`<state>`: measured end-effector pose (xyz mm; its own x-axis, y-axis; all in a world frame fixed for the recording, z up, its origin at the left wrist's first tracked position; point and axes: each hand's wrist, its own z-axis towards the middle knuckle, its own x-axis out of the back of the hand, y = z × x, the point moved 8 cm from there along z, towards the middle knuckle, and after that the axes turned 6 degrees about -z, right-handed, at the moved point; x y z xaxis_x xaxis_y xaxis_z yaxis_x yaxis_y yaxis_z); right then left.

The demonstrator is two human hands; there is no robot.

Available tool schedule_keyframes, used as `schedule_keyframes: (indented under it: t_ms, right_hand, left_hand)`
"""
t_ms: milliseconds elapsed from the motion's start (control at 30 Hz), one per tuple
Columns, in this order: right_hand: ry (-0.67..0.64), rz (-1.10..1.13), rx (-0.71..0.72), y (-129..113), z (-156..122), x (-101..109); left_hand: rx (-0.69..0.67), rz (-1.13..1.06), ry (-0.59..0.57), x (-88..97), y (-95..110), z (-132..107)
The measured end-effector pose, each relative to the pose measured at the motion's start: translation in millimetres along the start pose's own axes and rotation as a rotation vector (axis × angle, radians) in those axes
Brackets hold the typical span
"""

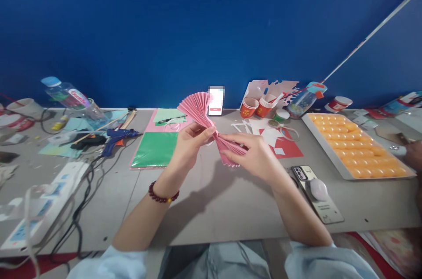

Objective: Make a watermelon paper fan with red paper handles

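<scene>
A pink pleated paper fan (197, 109) is held above the grey table (211, 208), pinched at its middle. My left hand (191, 140), with a dark red bead bracelet at the wrist, grips the middle while the upper pleats spread out above it. The lower pleats (231, 151) are pressed together by the closed fingers of my right hand (255, 153).
Green and pink paper sheets (154, 149) lie at the left, beside a blue glue gun (118, 136), cables and a power strip (46, 202). Red paper cups (257, 106), a tray of orange balls (359, 149) and a phone (316, 193) lie to the right. Another phone (216, 100) stands at the back.
</scene>
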<state>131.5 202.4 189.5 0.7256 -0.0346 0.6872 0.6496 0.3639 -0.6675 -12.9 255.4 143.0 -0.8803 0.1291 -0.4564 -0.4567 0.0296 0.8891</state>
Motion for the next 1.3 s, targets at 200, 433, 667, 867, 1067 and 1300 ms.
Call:
schedule_keyframes:
  t_ms: [200,433,667,867,1067,1300]
  right_hand:
    - [-0.008,-0.037,-0.037,2,-1,-2]
    - [0.007,0.099,-0.037,4,0,-2]
    - [0.026,0.086,-0.065,7,2,-1]
    - [0.034,0.064,-0.028,5,4,4]
    - [0.000,0.129,0.000,3,3,1]
    - [-0.051,0.128,0.015,3,3,-1]
  left_hand:
    - [0.023,-0.015,0.018,0.8,-1,1]
    - [0.024,0.019,-0.022,-4.1,-2,0]
    - [0.069,0.101,-0.150,-16.7,-4,-5]
    - [0.058,0.092,-0.074,-0.9,1,2]
    - [0.047,0.085,-0.061,3.3,9,4]
    - [0.041,0.052,-0.045,3.8,10,4]
